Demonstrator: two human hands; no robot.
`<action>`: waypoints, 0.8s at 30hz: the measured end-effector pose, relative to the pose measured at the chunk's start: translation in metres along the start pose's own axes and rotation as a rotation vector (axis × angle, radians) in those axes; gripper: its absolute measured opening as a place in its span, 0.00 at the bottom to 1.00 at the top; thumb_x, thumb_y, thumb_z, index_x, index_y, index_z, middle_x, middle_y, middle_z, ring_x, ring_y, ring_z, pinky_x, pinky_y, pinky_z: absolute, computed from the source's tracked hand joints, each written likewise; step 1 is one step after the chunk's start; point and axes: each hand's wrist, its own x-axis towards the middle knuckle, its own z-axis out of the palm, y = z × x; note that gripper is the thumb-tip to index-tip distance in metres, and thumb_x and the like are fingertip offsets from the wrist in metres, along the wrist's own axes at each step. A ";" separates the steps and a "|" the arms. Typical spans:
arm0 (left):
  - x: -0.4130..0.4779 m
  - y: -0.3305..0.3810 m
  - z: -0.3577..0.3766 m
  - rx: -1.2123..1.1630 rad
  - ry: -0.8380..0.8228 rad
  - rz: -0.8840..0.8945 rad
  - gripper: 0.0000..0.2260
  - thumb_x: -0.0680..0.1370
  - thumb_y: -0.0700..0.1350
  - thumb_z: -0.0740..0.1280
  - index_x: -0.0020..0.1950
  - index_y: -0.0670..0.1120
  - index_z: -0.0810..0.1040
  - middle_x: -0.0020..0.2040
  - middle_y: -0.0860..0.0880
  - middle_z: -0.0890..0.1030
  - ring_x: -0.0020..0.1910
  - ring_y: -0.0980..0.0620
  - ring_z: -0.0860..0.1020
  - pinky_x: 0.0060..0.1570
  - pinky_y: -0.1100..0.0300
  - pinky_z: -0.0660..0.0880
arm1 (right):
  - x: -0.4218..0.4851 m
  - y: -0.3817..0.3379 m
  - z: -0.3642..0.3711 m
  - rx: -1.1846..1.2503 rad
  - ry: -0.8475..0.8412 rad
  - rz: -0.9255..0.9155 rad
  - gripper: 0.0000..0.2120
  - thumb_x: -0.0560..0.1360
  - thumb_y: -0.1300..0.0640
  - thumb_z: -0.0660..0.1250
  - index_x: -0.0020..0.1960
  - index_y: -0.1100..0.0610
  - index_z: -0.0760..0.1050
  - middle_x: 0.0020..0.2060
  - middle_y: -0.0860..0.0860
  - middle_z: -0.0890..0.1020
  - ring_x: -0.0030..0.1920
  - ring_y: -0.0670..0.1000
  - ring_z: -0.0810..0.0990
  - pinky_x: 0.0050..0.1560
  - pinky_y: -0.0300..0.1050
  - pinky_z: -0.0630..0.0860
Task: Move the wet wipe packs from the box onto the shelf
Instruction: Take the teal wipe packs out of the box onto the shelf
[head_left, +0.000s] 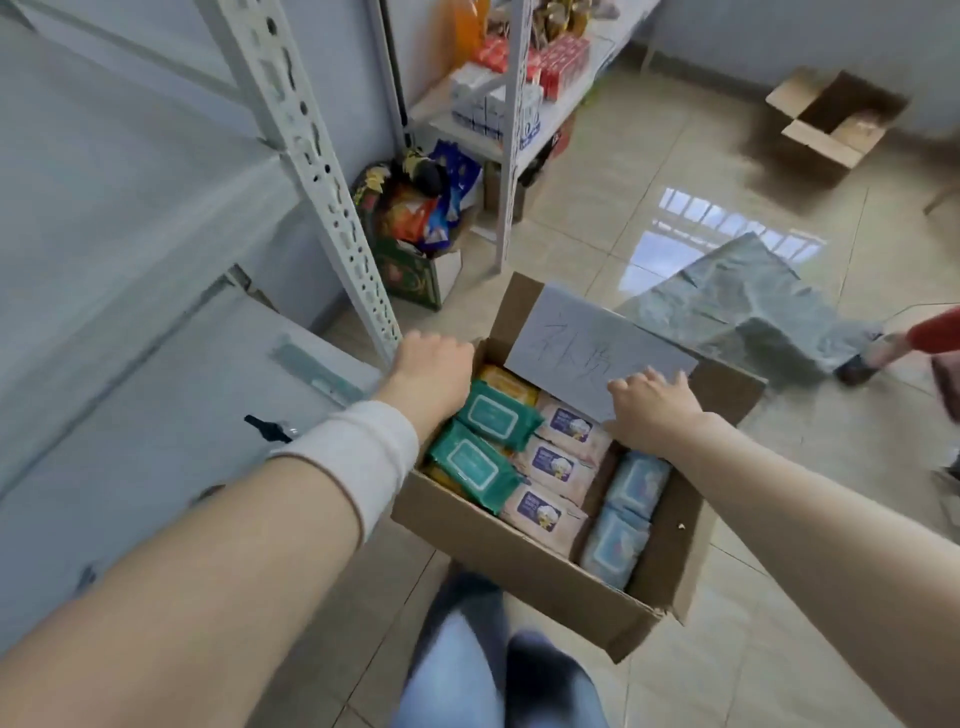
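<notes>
Box (519, 561): two teal, three pink, two blue packs; both hands' grips hard to tell

Only clear writing we see: large handwritten characters in dark pen on the grey sheet (587, 353) lying across the far end of the cardboard box (524, 566). Look like three Chinese characters, we can't read them reliably. Teal packs (475, 465) and pink packs (543, 512) carry printed labels, too blurred to read. Shelf goods likewise illegible.
</notes>
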 end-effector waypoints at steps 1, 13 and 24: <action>0.010 0.008 0.017 -0.025 -0.068 0.006 0.13 0.79 0.48 0.59 0.63 0.46 0.70 0.62 0.44 0.76 0.62 0.43 0.73 0.55 0.53 0.69 | 0.008 0.000 0.017 0.030 -0.039 0.008 0.22 0.79 0.47 0.56 0.69 0.57 0.64 0.67 0.57 0.70 0.71 0.58 0.62 0.71 0.62 0.56; 0.161 0.028 0.235 -0.160 -0.481 0.081 0.36 0.78 0.43 0.63 0.77 0.45 0.42 0.77 0.39 0.42 0.76 0.41 0.45 0.70 0.48 0.59 | 0.122 -0.091 0.226 0.846 -0.649 0.137 0.44 0.72 0.40 0.66 0.76 0.60 0.49 0.73 0.57 0.64 0.71 0.55 0.65 0.68 0.44 0.63; 0.285 0.033 0.287 0.123 -0.376 0.424 0.32 0.71 0.51 0.71 0.70 0.43 0.63 0.66 0.41 0.70 0.64 0.42 0.68 0.59 0.52 0.66 | 0.218 -0.164 0.310 1.760 -0.587 0.494 0.30 0.68 0.52 0.75 0.66 0.57 0.69 0.64 0.53 0.77 0.61 0.51 0.76 0.65 0.44 0.70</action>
